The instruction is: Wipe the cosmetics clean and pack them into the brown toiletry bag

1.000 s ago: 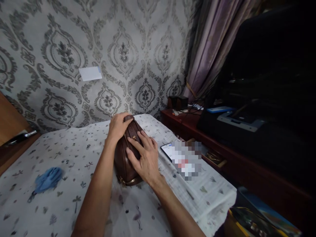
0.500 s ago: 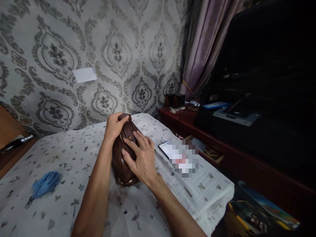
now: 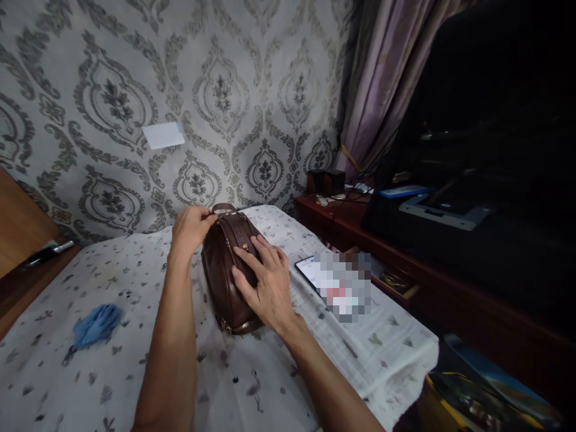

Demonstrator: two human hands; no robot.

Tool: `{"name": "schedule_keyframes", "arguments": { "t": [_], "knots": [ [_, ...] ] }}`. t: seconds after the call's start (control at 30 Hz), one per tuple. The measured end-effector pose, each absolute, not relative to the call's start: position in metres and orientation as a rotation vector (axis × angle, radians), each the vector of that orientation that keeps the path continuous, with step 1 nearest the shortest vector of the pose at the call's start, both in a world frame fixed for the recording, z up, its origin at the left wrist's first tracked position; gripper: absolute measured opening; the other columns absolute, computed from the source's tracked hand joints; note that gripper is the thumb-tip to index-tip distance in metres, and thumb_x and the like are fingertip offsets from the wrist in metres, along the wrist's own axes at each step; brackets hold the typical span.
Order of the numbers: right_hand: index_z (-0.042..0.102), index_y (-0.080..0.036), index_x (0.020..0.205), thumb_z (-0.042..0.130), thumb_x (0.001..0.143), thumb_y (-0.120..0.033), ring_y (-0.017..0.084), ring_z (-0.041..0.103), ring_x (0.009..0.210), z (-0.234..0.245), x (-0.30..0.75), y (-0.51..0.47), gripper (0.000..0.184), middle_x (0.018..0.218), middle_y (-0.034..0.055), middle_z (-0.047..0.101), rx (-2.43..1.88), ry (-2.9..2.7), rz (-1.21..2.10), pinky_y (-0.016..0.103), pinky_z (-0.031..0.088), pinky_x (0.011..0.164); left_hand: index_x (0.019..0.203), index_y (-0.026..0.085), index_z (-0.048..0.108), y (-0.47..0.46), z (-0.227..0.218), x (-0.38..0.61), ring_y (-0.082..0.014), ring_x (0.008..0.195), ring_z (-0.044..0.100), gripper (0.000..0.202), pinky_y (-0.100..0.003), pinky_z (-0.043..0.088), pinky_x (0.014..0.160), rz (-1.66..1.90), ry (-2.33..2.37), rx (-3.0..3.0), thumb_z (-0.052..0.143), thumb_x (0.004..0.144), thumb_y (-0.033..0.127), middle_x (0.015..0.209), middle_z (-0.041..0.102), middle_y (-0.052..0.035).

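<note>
A dark brown leather backpack (image 3: 225, 270) with gold-coloured zips lies on the patterned bedsheet, its top handle at the far end. At its far left edge, by the zip line, my left hand (image 3: 192, 227) is closed in a pinch; what the fingertips hold is hidden. My right hand (image 3: 269, 285) rests on the front of the bag with fingers spread, beside a small gold clasp.
A phone (image 3: 310, 273), partly blurred out, lies right of the bag. A crumpled blue cloth (image 3: 96, 325) is on the left of the sheet (image 3: 144, 288). To the right stand a dark red cabinet (image 3: 315, 211) and an open drawer (image 3: 411, 292).
My left hand has let go of the top handle and shifted left and down to the bag's edge. My right hand stays on the bag. The view has swung slightly left.
</note>
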State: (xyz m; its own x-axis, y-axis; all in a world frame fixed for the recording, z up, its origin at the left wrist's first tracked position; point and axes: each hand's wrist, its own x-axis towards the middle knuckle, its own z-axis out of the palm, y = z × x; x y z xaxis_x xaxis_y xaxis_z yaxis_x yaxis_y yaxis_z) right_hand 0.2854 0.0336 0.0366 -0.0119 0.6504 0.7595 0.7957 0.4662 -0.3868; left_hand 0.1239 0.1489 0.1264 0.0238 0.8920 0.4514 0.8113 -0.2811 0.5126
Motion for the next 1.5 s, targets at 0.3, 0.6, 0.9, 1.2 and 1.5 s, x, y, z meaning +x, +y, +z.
{"name": "schedule_keyframes", "arguments": {
  "t": [0.3,0.6,0.9,1.2,1.5],
  "knots": [
    [0.072,-0.026,0.121,0.055,0.094,-0.03,0.028,0.051,0.136,0.035,0.284,0.036,0.032,0.134,0.0125,0.064,-1.208,-1.689,-0.185,0.05,0.034,0.111,0.077,0.021,0.067,0.121,0.144,0.139,-0.0198,0.071,0.053,0.024,-0.029,0.026,0.061,0.841,2.057,2.318,0.051,0.09,0.035,0.073,0.064,-0.0026],
    [0.072,-0.025,0.119,0.055,0.094,-0.03,0.029,0.052,0.134,0.035,0.283,0.036,0.031,0.132,0.0125,0.065,-1.199,-1.681,-0.206,0.049,0.036,0.108,0.058,0.021,0.048,0.105,0.158,0.135,-0.0154,0.058,0.041,0.027,-0.029,0.025,0.059,0.746,1.802,2.457,0.057,0.083,0.029,0.058,0.046,0.0025],
    [0.074,-0.024,0.113,0.057,0.091,-0.027,0.028,0.057,0.131,0.032,0.283,0.038,0.029,0.128,0.012,0.069,-1.133,-1.608,-0.195,0.048,0.038,0.108,0.059,0.022,0.042,0.103,0.158,0.136,-0.0159,0.059,0.041,0.028,-0.03,0.025,0.059,0.697,1.743,2.519,0.053,0.084,0.029,0.059,0.044,0.0024],
    [0.075,-0.024,0.112,0.057,0.09,-0.028,0.029,0.056,0.132,0.032,0.283,0.038,0.028,0.127,0.0131,0.069,-1.135,-1.607,-0.205,0.05,0.039,0.108,0.067,0.022,0.051,0.107,0.153,0.133,-0.0175,0.063,0.049,0.024,-0.03,0.029,0.06,0.715,1.726,2.553,0.05,0.089,0.032,0.066,0.054,0.0008],
    [0.072,-0.025,0.119,0.056,0.094,-0.032,0.027,0.054,0.135,0.029,0.285,0.035,0.03,0.134,0.0123,0.066,-1.16,-1.654,-0.205,0.051,0.033,0.114,0.113,0.023,0.068,0.122,0.132,0.167,-0.0228,0.099,0.064,0.029,-0.031,0.045,0.087,1.019,1.395,2.452,0.058,0.087,0.029,0.109,0.073,-0.004]
  ]
}}
